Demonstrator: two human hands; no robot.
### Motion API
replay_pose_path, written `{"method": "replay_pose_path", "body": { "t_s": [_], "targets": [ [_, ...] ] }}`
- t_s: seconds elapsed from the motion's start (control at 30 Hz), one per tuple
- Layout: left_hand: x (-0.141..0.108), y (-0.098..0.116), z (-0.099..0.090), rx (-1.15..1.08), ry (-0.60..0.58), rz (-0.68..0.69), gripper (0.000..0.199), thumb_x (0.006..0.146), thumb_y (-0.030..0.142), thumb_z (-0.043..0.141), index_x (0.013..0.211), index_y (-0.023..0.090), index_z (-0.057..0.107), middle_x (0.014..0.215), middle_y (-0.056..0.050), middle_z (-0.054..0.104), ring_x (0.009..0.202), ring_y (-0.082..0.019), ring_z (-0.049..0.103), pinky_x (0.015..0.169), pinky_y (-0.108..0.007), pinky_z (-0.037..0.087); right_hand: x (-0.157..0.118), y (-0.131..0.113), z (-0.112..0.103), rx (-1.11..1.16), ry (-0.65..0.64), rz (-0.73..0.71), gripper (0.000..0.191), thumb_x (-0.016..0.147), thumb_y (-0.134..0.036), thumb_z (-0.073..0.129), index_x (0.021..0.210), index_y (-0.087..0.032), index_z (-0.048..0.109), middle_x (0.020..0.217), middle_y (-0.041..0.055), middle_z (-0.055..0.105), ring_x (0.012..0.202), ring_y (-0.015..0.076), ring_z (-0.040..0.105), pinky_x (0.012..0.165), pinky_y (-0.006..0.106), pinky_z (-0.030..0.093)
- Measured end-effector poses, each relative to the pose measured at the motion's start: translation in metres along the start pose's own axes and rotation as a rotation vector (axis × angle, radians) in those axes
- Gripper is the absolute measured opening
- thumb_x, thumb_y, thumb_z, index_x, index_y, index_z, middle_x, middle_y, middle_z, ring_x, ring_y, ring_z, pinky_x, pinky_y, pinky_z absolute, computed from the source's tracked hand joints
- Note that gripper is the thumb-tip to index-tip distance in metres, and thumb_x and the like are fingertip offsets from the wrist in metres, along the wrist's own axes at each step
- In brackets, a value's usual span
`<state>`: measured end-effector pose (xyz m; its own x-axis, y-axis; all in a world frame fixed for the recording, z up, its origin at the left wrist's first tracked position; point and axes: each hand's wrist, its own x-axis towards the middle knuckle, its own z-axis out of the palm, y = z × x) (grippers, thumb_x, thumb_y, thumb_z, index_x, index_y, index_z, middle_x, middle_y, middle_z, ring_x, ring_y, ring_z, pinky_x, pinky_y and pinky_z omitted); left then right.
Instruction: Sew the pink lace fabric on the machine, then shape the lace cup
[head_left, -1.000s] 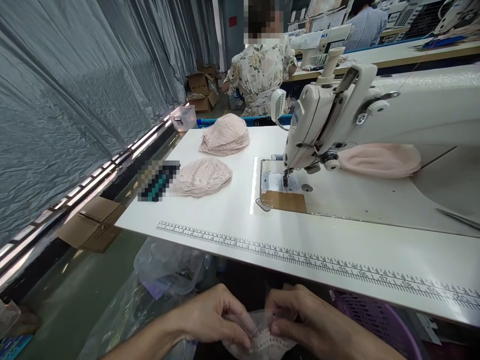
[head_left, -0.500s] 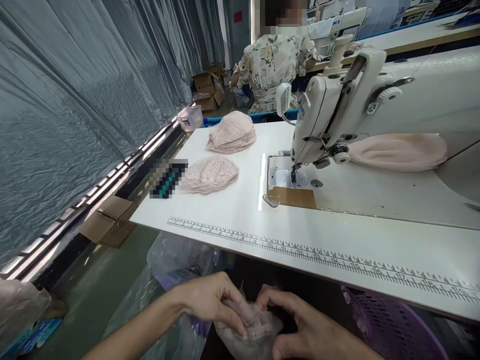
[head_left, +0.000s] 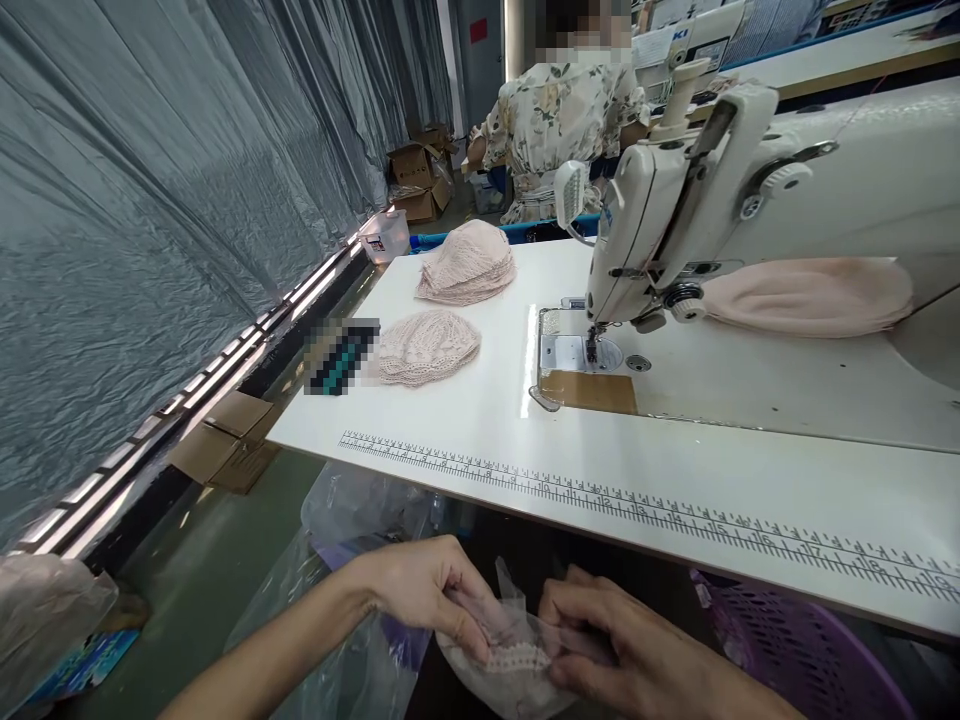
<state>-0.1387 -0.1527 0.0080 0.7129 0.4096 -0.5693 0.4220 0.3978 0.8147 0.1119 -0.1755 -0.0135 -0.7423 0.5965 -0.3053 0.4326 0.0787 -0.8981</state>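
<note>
A crinkled, silvery-grey curtain (head_left: 187, 180) hangs down the left side, beside a white, smooth-topped table (head_left: 487, 415) that slants across the middle, a black printed ruler scale (head_left: 637, 508) running along its near edge. A white, long-armed sewing machine (head_left: 847, 215) stands on the right of the tabletop; beyond the table is a person in a cream, floral-patterned top (head_left: 566, 115), back turned. A purple, perforated plastic basket (head_left: 814, 650) sits below the table's edge at lower right. Under the machine's arm lies a smooth, pale-pink, oval cloth bundle (head_left: 817, 300). To the machine's left rest two pale-pink, dome-shaped lace stacks, the far one (head_left: 466, 262) thicker than the near one (head_left: 427, 348). The left hand (head_left: 431, 595) and right hand (head_left: 611, 640) each pinch, thumb against fingers, a sheer, whitish, lace-banded fabric piece (head_left: 517, 685), held between them below the table's front edge.
</note>
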Motion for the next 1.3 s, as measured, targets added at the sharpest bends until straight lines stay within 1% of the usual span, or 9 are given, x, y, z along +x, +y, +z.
{"method": "replay_pose_path", "body": {
  "t_s": [0.17,0.3,0.37,0.47,0.53,0.63,0.73,1.07,1.3],
  "targets": [
    [-0.001,0.008,0.000,0.059,-0.081,-0.007,0.058,0.068,0.057,0.075,0.108,0.016,0.072,0.090,-0.004,0.075,0.085,-0.020,0.071,0.078,-0.021,0.055,0.003,-0.002,-0.003,-0.072,0.039,-0.079,0.018,0.078,-0.026,0.070,0.091,-0.020,0.058,0.096,0.0030,0.057,0.096,0.0212,0.052,0.087,0.032,0.042],
    [0.000,0.016,0.000,0.139,-0.135,0.045,0.063,0.071,0.061,0.070,0.111,0.013,0.071,0.094,-0.007,0.075,0.089,-0.022,0.071,0.082,-0.022,0.054,0.013,-0.017,-0.009,0.007,-0.068,-0.176,0.074,0.069,-0.028,0.078,0.134,-0.021,0.044,0.136,0.0094,0.045,0.126,0.0256,0.039,0.105,0.038,0.032],
    [-0.002,0.020,-0.001,0.176,-0.132,0.065,0.060,0.074,0.060,0.069,0.112,0.013,0.070,0.093,-0.009,0.075,0.088,-0.021,0.071,0.081,-0.021,0.053,0.018,-0.021,-0.011,0.038,-0.118,-0.216,0.086,0.066,-0.030,0.081,0.140,-0.023,0.039,0.131,0.0086,0.050,0.124,0.0263,0.040,0.105,0.039,0.033],
    [-0.008,0.021,-0.004,0.189,-0.075,0.043,0.051,0.078,0.052,0.070,0.113,0.015,0.070,0.092,-0.008,0.075,0.084,-0.020,0.071,0.074,-0.019,0.054,0.022,-0.022,-0.010,0.022,-0.101,-0.106,0.079,0.063,-0.034,0.083,0.134,-0.027,0.049,0.107,0.0054,0.057,0.106,0.0251,0.050,0.090,0.037,0.044],
    [-0.013,0.019,-0.006,0.181,-0.031,0.016,0.046,0.077,0.048,0.072,0.112,0.018,0.070,0.090,-0.006,0.075,0.083,-0.019,0.072,0.070,-0.018,0.054,0.020,-0.020,-0.010,-0.033,-0.073,-0.030,0.059,0.066,-0.039,0.081,0.120,-0.029,0.061,0.102,0.0048,0.056,0.100,0.0247,0.052,0.083,0.035,0.046],
    [-0.015,0.014,-0.008,0.174,0.003,-0.006,0.045,0.073,0.045,0.076,0.110,0.020,0.071,0.089,-0.005,0.075,0.085,-0.020,0.071,0.068,-0.018,0.054,0.016,-0.017,-0.009,-0.124,-0.011,-0.095,0.037,0.070,-0.046,0.077,0.097,-0.023,0.070,0.093,0.0048,0.061,0.094,0.0243,0.056,0.088,0.038,0.042],
    [-0.013,0.013,-0.008,0.156,0.004,-0.018,0.046,0.072,0.044,0.078,0.109,0.019,0.072,0.091,-0.005,0.075,0.087,-0.021,0.071,0.069,-0.019,0.054,0.013,-0.015,-0.009,-0.155,0.044,-0.181,0.037,0.069,-0.046,0.079,0.091,-0.018,0.069,0.091,0.0049,0.066,0.091,0.0234,0.059,0.094,0.039,0.038],
    [-0.010,0.012,-0.009,0.194,0.063,-0.005,0.032,0.073,0.038,0.076,0.099,0.018,0.076,0.082,-0.006,0.076,0.075,-0.018,0.071,0.063,-0.019,0.052,0.019,-0.008,-0.005,-0.130,0.046,-0.110,0.017,0.072,-0.028,0.081,0.080,-0.019,0.069,0.081,0.0005,0.065,0.090,0.0214,0.056,0.088,0.035,0.038],
    [-0.008,0.013,-0.009,0.210,0.017,0.042,0.023,0.078,0.034,0.072,0.095,0.020,0.077,0.083,-0.004,0.075,0.071,-0.015,0.068,0.064,-0.017,0.050,0.016,-0.007,-0.021,-0.071,-0.123,-0.186,0.024,0.089,-0.033,0.064,0.071,-0.019,0.071,0.064,-0.0015,0.059,0.080,0.0169,0.051,0.077,0.029,0.039]
  ]
}}
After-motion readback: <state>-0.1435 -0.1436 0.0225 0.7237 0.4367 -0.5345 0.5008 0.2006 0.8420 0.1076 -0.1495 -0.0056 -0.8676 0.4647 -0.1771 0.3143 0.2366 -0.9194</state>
